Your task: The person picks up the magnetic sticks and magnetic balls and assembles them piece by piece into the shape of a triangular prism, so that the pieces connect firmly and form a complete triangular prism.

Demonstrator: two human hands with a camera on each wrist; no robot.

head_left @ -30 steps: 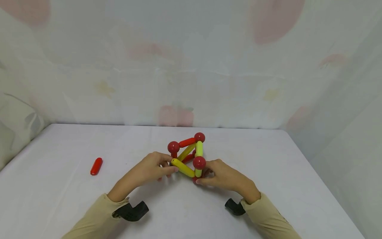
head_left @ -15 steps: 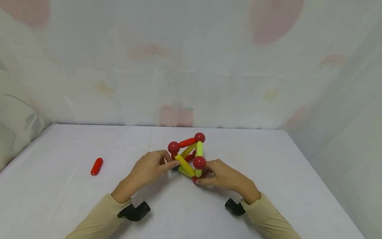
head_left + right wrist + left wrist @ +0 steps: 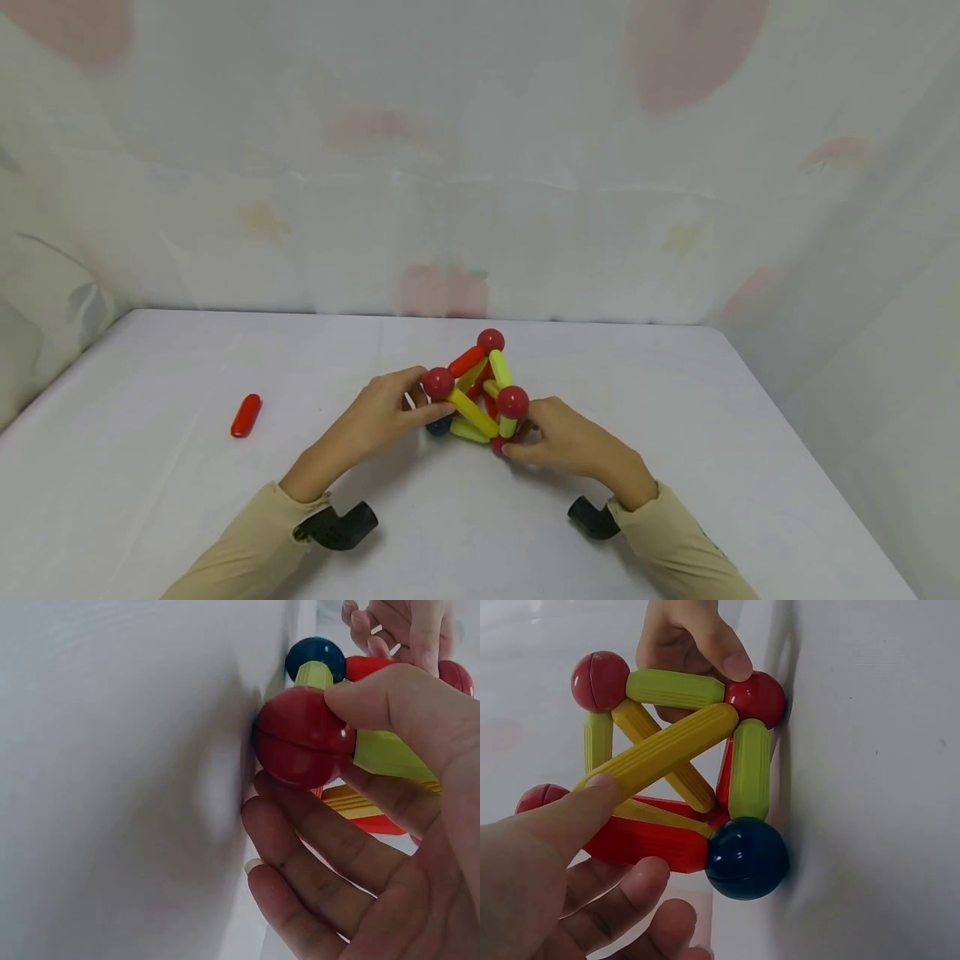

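A frame of magnetic rods (image 3: 468, 362) and balls stands on the table, its top corners red balls. My left hand (image 3: 382, 425) pinches a long yellow rod (image 3: 671, 750) near its upper end, beside the upper left red ball (image 3: 438, 384). This rod slants down across the near side to the lower right red ball (image 3: 304, 739). That ball is gripped between the thumb and fingers of my right hand (image 3: 566, 442). At the lower left corner is a dark blue ball (image 3: 748, 858), joined to a short yellow-green rod (image 3: 750, 769) and a red rod (image 3: 649, 844).
A loose red rod (image 3: 246, 416) lies on the white table (image 3: 465, 533), left of my left hand. Behind the table hangs a pale patterned cloth (image 3: 480, 167). Black fittings (image 3: 337, 527) sit at both sleeve cuffs.
The yellow rod's free end has swung up from low at the left to the upper left red ball, my left hand moving with it. The frame has turned slightly; my right hand keeps its grip.
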